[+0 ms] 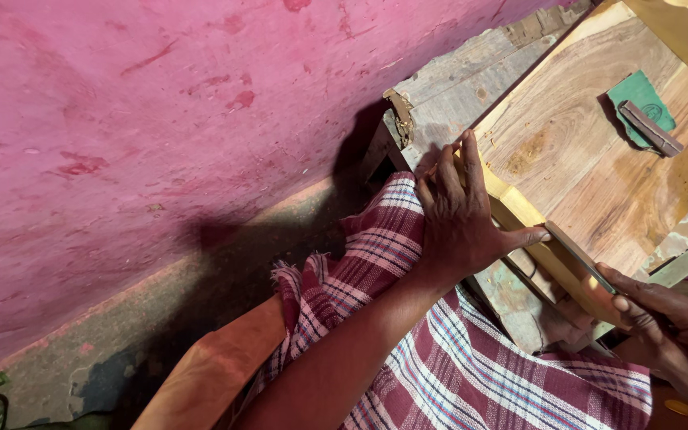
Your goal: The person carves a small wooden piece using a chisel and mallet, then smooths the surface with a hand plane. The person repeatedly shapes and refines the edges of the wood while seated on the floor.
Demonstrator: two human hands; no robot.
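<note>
A: Nearest item?
B: Right hand (670,334), fingers closed on a flat metal blade (579,255), low right.
A: Blade's lie?
B: Long axis runs up-left from that hand, along the yellow frame edge (519,211) of the wooden panel (591,151).
A: Other hand?
B: Left hand (459,215), fingers spread, pressed on the frame; thumb beside the blade tip, checked cloth (455,366) beneath.
A: Beyond?
B: Green card (639,94) on the panel, well apart.

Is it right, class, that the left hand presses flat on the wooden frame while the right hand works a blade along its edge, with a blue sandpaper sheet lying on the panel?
Not quite. The head view shows the sandpaper is green, not blue. The rest holds: the left hand presses on the frame, and the right hand works the blade along its edge.
</note>
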